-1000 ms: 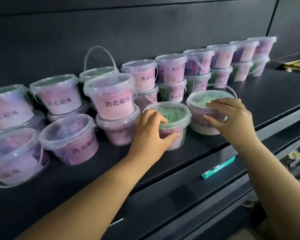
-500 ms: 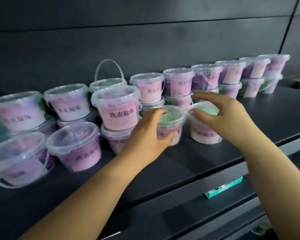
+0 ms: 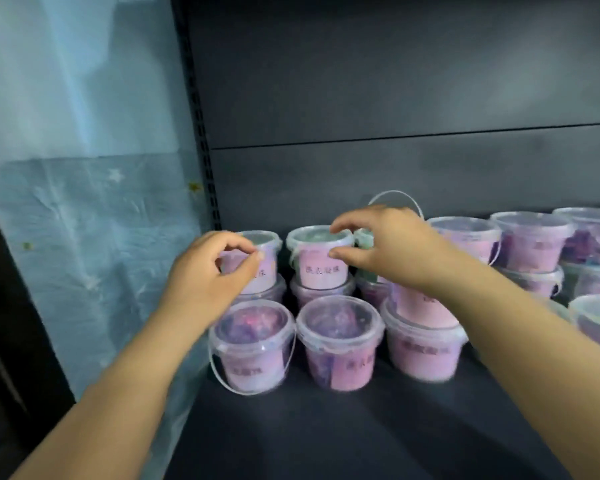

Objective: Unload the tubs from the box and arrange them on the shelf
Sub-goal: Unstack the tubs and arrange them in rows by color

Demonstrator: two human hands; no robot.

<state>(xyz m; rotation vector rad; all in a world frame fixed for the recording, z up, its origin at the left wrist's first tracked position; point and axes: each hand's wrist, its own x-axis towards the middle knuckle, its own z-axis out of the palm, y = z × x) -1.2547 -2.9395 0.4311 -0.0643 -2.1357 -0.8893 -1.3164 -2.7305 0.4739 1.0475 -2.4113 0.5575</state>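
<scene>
A: Entry: which step is in hand?
B: Arranging, I judge, not unloading (the box is nowhere in view). Stock sits on the shelf at its far left end, beside the blue plastic sheet: back row stacked two high, front-row tubs single.
A: Hands?
B: The right hand pinches the second upper tub of the back row, forefinger over the lid rim, thumb on the pink label. The left hand is curled, thumb and forefinger tips nearly meeting in front of the corner upper tub; cannot tell whether it has hold.
A: Next move calls for?
B: Probably squaring both on the tubs beneath, labels forward. Light, steady grip at the rim; the stacks stand close, so a sideways shove could topple a neighbour.
</scene>
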